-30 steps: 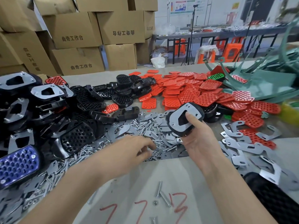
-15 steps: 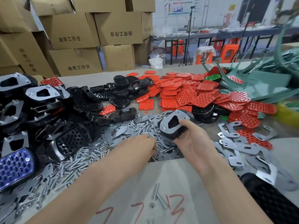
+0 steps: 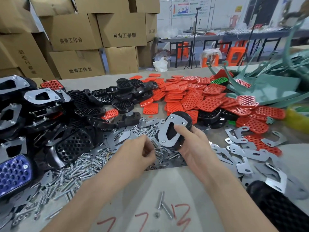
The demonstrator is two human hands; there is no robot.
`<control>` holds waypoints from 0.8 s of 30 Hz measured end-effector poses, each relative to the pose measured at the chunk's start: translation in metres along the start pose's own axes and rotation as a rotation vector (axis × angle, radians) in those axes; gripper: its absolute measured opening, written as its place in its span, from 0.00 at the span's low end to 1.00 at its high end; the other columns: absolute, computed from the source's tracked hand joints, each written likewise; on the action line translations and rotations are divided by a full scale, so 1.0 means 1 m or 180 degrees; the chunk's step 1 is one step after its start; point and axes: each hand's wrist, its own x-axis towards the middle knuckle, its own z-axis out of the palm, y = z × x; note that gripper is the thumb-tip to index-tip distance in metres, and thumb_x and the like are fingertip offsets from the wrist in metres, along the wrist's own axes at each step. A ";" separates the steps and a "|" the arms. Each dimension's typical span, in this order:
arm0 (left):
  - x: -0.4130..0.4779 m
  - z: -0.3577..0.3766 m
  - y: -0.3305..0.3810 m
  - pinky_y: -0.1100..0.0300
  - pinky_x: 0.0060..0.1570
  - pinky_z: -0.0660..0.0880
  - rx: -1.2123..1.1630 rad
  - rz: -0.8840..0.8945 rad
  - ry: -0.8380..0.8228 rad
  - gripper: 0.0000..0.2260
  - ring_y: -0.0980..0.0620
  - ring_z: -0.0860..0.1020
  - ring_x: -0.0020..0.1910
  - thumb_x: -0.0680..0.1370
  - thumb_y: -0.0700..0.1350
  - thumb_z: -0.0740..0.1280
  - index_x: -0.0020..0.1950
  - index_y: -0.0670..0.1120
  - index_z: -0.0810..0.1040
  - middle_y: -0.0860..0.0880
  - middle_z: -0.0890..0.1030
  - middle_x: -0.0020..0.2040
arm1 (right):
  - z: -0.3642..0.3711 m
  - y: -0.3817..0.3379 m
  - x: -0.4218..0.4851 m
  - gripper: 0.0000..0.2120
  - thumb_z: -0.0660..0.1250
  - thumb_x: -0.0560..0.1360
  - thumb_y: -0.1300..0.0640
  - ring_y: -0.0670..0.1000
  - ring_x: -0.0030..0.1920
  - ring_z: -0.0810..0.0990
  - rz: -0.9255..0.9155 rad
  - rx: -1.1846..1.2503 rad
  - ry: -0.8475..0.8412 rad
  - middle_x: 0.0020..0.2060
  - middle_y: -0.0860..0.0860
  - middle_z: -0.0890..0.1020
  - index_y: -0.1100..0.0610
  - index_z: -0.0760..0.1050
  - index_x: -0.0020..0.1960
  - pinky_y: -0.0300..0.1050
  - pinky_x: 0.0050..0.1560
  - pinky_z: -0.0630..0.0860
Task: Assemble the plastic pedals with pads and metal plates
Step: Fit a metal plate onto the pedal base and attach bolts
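Picking a screw
Right hand [image 3: 194, 144] grips pedal [image 3: 188, 120]; thumb should pin plate [image 3: 164, 133] square. Left hand [image 3: 138, 153] curls among screws [image 3: 93, 163], catch unclear.

My right hand [image 3: 195, 148] grips the black plastic pedal [image 3: 188, 120], held tilted. A grey metal plate [image 3: 161, 134] with a dark cut-out lies on its upturned face, under my thumb. Red perforated pads [image 3: 189, 101] lie heaped behind it, and loose plates [image 3: 240, 151] are scattered to its right.
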 end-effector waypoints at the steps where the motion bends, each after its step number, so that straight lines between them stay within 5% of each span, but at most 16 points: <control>1: 0.000 0.001 -0.003 0.71 0.32 0.70 -0.0294 -0.0123 0.0117 0.04 0.64 0.76 0.31 0.77 0.46 0.69 0.43 0.53 0.77 0.58 0.80 0.31 | 0.000 0.001 0.000 0.07 0.65 0.82 0.64 0.55 0.49 0.87 -0.0022 -0.0088 -0.0020 0.51 0.57 0.88 0.60 0.81 0.56 0.49 0.46 0.83; 8: 0.010 0.003 -0.006 0.63 0.31 0.74 -0.1682 -0.0308 0.0788 0.06 0.57 0.80 0.31 0.78 0.44 0.69 0.42 0.48 0.75 0.52 0.84 0.37 | -0.001 0.007 0.000 0.08 0.65 0.81 0.62 0.52 0.47 0.87 -0.0262 -0.0765 -0.0267 0.48 0.53 0.88 0.57 0.81 0.57 0.51 0.48 0.83; 14: 0.010 -0.001 -0.004 0.66 0.42 0.78 -0.2280 -0.0131 0.1000 0.02 0.57 0.81 0.39 0.78 0.42 0.71 0.48 0.48 0.79 0.56 0.84 0.40 | 0.004 0.009 -0.004 0.09 0.67 0.77 0.55 0.56 0.54 0.87 -0.0368 -0.1153 -0.0618 0.52 0.52 0.88 0.45 0.84 0.52 0.66 0.60 0.80; 24: 0.004 0.005 -0.002 0.71 0.42 0.74 -0.1923 0.0062 0.1271 0.05 0.60 0.82 0.42 0.77 0.46 0.73 0.47 0.57 0.82 0.61 0.84 0.43 | 0.010 0.009 -0.013 0.10 0.65 0.82 0.60 0.57 0.57 0.85 -0.0536 -0.1568 -0.0751 0.53 0.51 0.87 0.51 0.82 0.59 0.65 0.64 0.77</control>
